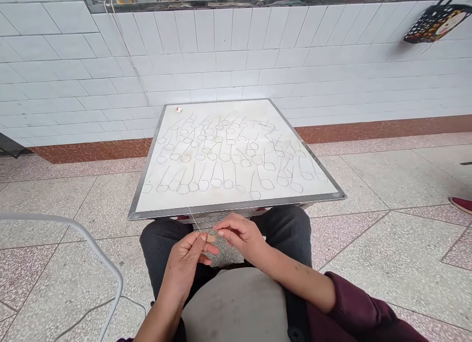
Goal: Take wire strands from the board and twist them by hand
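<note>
Thread loops (212, 157) on white tbl (236, 207)

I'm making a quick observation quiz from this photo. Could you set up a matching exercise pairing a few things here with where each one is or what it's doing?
Things:
1. Small red-and-white object
2. Black patterned bag
3. Maroon sleeve
4. Left hand

Places or states:
A. Pinching a thin thread
B. Around the right arm
C. At the far left corner of the white board
D. Hanging by the tiled wall

Pairs: 1-C, 2-D, 3-B, 4-A
</note>
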{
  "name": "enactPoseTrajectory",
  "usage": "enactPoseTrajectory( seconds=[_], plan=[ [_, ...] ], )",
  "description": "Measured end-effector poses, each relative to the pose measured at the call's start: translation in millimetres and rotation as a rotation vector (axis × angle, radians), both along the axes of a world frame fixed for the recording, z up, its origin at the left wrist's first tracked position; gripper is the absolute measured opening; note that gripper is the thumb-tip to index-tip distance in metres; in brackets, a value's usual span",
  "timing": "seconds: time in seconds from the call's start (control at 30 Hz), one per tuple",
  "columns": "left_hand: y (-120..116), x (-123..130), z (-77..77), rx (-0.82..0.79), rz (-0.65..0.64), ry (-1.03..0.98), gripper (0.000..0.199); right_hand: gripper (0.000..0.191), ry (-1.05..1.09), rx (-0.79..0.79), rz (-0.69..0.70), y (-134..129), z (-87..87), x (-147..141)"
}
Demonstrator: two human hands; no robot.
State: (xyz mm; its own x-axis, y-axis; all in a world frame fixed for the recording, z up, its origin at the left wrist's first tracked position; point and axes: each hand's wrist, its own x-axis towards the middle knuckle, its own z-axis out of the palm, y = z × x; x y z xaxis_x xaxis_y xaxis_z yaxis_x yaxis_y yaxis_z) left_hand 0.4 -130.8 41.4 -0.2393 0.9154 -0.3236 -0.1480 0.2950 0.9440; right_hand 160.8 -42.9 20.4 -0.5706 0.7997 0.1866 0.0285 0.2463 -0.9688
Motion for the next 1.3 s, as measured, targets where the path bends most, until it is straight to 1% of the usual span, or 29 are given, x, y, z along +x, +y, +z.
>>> enactPoseTrajectory(
  seconds=[0.07,0.13,0.23,0.3,0.47,0.67,0.83,1.13,1.3],
  plan=[
    [1.3,0.3,-2.5,0.012,0.036,0.016,0.04,0.022,0.065,-0.203,0.061,0.8,-1.5,1.5],
    [2.3,0.1,-5.6,0.019,0.073,0.031,0.039,0.025,0.12,-0.364,0.123,1.2,-2.3,2.7],
    [3.9,0.2,-9.0,0.031,0.108,0.025,0.037,0.026,0.157,-0.468,0.164,1.3,-3.4,2.9],
    [5.0,0.9,-9.4,0.038,0.116,0.002,0.037,0.026,0.165,-0.47,0.154,1.6,-4.4,2.4],
    [6.4,2.8,-7.8,0.023,0.142,-0.086,0.037,0.025,0.138,-0.417,0.117,2.8,-6.1,1.7],
    [7.0,1.9,-9.7,0.002,0.135,-0.17,0.035,0.023,0.144,-0.395,0.096,3.2,-9.1,1.1],
    [8.1,1.6,-7.0,0.003,0.126,-0.24,0.041,0.019,0.143,-0.388,0.102,4.9,-13.2,1.9],
    [8.8,-0.5,-9.1,-0.01,0.12,-0.232,0.038,0.017,0.129,-0.405,0.093,6.5,-16.3,4.1],
    [9.4,0.6,-10.3,0.04,0.15,-0.25,0.04,0.02,0.123,-0.43,0.078,7.9,-17.0,1.5]
  ],
)
